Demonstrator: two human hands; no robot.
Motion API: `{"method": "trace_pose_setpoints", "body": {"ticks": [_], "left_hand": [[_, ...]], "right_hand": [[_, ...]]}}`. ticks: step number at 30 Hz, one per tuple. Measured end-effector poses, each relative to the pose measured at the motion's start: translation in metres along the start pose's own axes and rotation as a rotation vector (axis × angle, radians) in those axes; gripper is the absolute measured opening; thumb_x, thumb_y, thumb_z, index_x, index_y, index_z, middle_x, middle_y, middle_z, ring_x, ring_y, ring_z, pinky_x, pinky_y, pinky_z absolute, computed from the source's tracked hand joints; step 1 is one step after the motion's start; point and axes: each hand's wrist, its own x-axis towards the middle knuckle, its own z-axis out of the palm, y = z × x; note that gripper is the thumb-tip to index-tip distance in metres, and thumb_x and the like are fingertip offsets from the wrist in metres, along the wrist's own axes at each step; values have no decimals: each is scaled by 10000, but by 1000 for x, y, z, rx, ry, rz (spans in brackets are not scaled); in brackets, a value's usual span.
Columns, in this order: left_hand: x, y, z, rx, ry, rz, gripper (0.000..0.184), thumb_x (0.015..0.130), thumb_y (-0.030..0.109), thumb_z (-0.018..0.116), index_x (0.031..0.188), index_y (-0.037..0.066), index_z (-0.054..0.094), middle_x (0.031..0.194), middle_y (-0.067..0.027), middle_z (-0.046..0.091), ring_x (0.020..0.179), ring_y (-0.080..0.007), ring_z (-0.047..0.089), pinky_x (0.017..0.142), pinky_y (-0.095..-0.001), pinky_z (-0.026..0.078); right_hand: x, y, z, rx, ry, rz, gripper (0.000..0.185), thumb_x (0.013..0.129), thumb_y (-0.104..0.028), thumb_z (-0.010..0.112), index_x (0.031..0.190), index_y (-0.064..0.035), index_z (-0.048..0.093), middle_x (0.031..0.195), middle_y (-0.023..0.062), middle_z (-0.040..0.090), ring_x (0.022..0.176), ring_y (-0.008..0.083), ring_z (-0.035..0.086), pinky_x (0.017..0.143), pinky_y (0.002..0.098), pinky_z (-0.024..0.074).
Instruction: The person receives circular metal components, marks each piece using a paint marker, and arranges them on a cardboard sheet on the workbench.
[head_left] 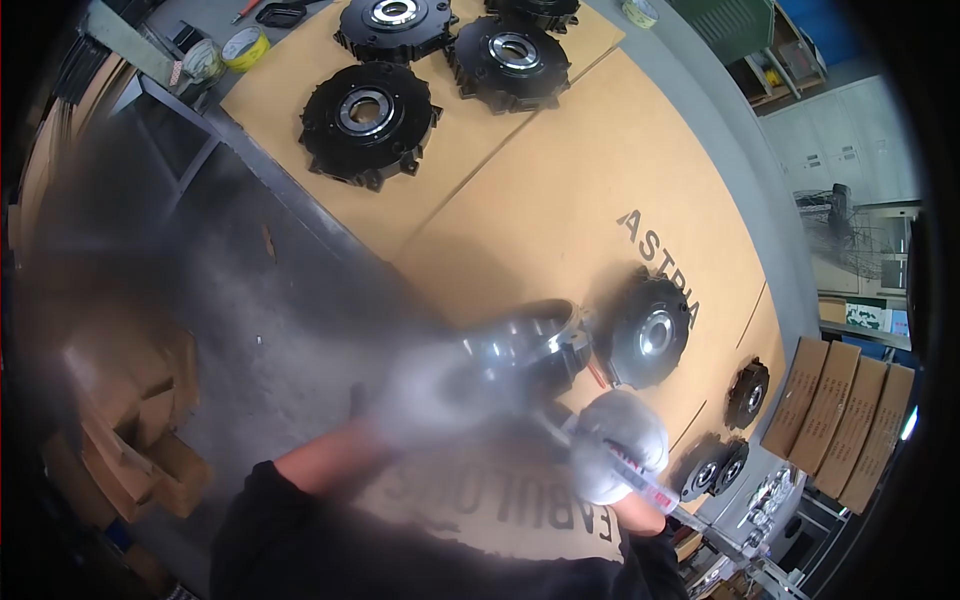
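My left hand point(430, 388), in a pale glove and smeared by haze on the lens, grips a glossy black round housing point(525, 355) from its left side. The housing is tilted, its open rim turned toward the table. Closed in my right hand point(622, 445), also gloved, is a slim pale tool point(648, 488) with a red-and-white label; its exact kind is unclear. The tool's narrow end points toward the housing, and I cannot tell whether they touch. Just beyond lies a black toothed disc point(650, 330) with a shiny metal centre ring, flat on the cardboard point(530, 210).
Several similar black discs point(370, 120) sit at the far left, with smaller ones point(748, 393) at the right. Tape rolls point(245, 48) lie by the far edge. Cartons point(838, 420) are stacked right; open cardboard boxes point(140, 430) stand on the floor at left.
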Motion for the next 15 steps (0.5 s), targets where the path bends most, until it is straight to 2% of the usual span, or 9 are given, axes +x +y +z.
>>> {"method": "trace_pose_setpoints", "body": {"ticks": [2,3,6,7,9,10,12,13,15], "left_hand": [[-1,3,-2,-10,-41,-59,354,559,199,784,607,22,481,507,-62,493,406,-119,461,390,-236,351],[0,4,-1,-68,-25,-140,334,554,165,780,603,17,485,513,-54,497,421,-101,458,402,-229,353],[24,29,-5,-208,-54,-520,270,551,89,766,622,3,521,565,-16,521,503,-50,454,461,-205,368],[32,32,-5,-241,-52,-516,283,552,98,772,655,1,528,596,-17,533,537,-51,469,491,-206,382],[40,29,-6,-319,-178,-504,418,545,159,795,836,-11,547,735,-56,569,643,-100,535,593,-240,432],[46,24,-4,-325,-183,-495,418,545,159,795,836,-11,547,735,-56,569,643,-100,535,593,-240,432],[57,16,0,-161,-293,31,559,544,205,800,973,-20,520,828,-95,577,688,-166,567,633,-276,453],[57,15,-1,-86,-345,36,633,549,227,798,1041,-31,495,896,-129,578,739,-214,587,673,-299,468],[60,20,4,-78,-346,34,634,552,215,796,1048,-32,489,909,-132,583,769,-210,595,698,-294,470]], "right_hand": [[-1,-2,10,120,35,32,266,643,-123,678,819,20,539,691,101,566,536,199,528,495,256,415],[3,-12,25,247,271,371,258,688,-157,656,824,20,525,661,94,559,527,182,524,491,249,413],[16,-1,35,305,443,594,273,789,-245,582,814,12,493,564,81,523,484,128,494,462,240,397],[22,4,38,433,610,607,293,808,-277,552,818,9,492,547,82,510,465,129,479,446,239,385],[30,17,36,603,792,629,343,856,-339,460,842,4,478,507,84,472,417,136,428,416,233,347],[37,22,32,621,849,638,346,866,-344,435,849,0,469,519,80,473,430,135,425,419,227,331],[49,29,24,727,1031,722,342,878,-347,407,857,-9,459,544,72,473,457,132,425,427,223,311],[48,34,18,753,1028,790,324,875,-340,419,845,-21,468,572,69,479,487,130,436,432,231,311],[45,39,16,731,992,753,322,870,-341,427,841,-23,473,579,70,486,488,131,435,431,232,308]]}}
